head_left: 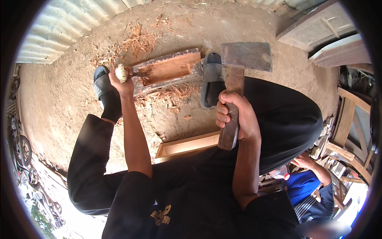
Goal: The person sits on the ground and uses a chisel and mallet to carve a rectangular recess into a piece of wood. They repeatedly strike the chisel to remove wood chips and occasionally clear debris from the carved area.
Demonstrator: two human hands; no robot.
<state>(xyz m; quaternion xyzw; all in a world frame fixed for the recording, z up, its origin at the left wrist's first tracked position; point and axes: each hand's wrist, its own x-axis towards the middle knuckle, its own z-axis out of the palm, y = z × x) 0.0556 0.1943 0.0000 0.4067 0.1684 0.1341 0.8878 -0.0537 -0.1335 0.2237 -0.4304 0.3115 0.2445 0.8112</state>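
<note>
One chisel (121, 73) and one hollowed wooden block (170, 84) are showing at upper center-left, one mallet (235, 78) right of center, two slide sandals (102, 83) across the upper half.

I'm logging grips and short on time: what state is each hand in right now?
Left hand: closed around a chisel-like tool with a frayed, pale top.
Right hand: closed, holding a mallet by its handle.
</note>
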